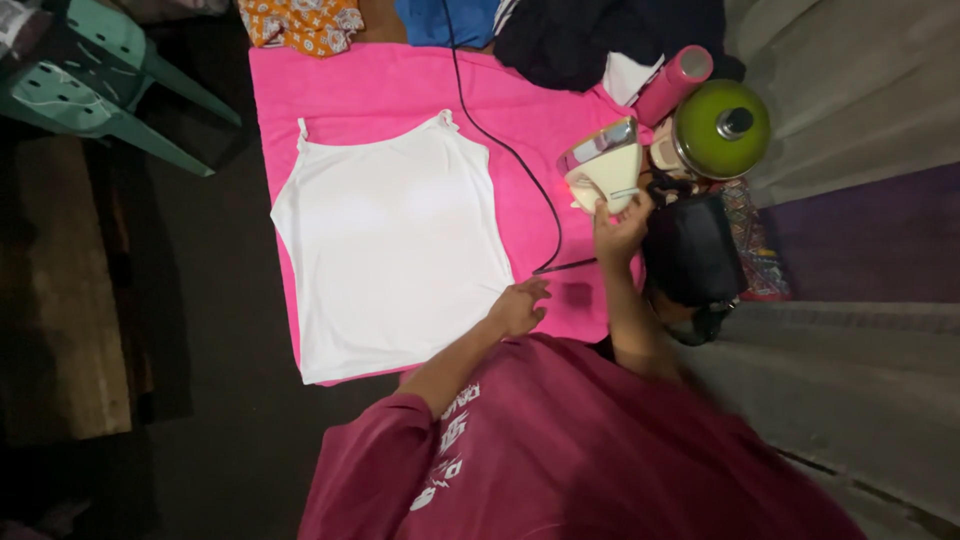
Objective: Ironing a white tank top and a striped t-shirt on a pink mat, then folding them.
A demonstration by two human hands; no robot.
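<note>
- Right hand (620,228): fingers closed on the base of the iron (603,168), near the right edge of the pink cloth (380,95). The iron stands tilted, its soleplate showing.
- Left hand (520,305): open and flat, fingertips touching the lower right corner of the white top (390,245); it holds nothing.
- White top: lies spread flat at the middle of the pink cloth, straps toward the far edge.
- Black cord (510,150): runs from the far edge across the cloth, just right of the top, to the iron.
- Green pot lid (722,128): just right of the iron.
- Pink bottle (672,84): beside the lid, at the cloth's far right corner.
- Black bag (692,250): right of the right hand.
- Green chair (90,75): far left, well apart.
</note>
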